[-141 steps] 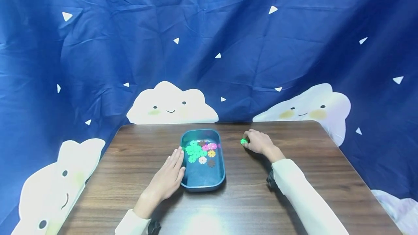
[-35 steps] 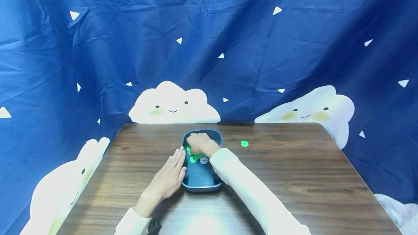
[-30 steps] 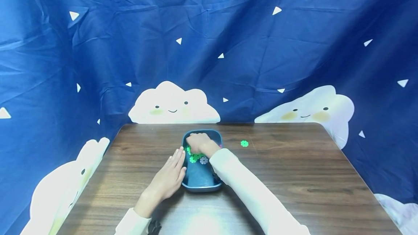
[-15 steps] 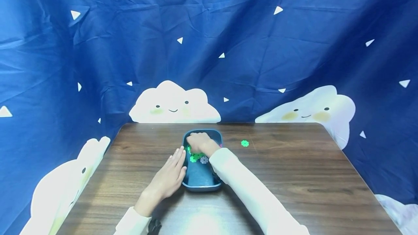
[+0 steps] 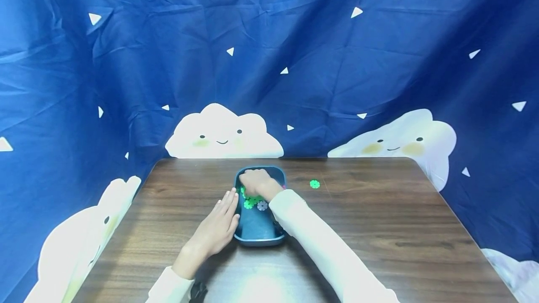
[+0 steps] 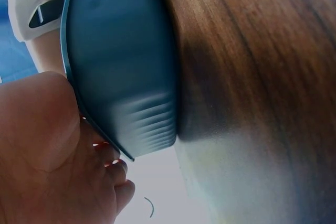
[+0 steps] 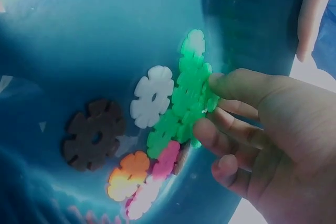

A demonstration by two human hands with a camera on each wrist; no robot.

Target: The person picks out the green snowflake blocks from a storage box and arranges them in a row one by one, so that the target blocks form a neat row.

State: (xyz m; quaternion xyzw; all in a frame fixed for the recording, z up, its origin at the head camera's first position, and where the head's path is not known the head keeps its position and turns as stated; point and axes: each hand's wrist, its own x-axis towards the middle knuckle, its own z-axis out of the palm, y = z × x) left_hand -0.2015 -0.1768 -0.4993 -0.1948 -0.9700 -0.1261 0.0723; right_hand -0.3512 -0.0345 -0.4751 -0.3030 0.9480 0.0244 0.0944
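Observation:
Flower-shaped plastic snowflake discs lie in a blue tray (image 5: 258, 241). My right hand (image 5: 258, 183) reaches into its far half. In the right wrist view, the thumb and fingers of the right hand (image 7: 273, 124) pinch a green snowflake disc (image 7: 210, 95) at the edge of the green cluster. Beside the cluster are a white disc (image 7: 152, 97), a brown disc (image 7: 94, 135), an orange disc (image 7: 128, 174) and pink discs (image 7: 167, 157). Straight fingers of my left hand (image 5: 214, 226) rest along the tray's left rim. One green disc (image 5: 314, 184) lies on the table, right of the tray.
The tray stands on a brown wood-grain table (image 5: 379, 228). A blue curtain (image 5: 269, 60) with white clouds hangs behind the table's far edge. My right forearm crosses the tray's right rim.
Since the earliest frame, my right hand has let go of the green disc on the table and moved left into the tray. During the last second both hands stay nearly still.

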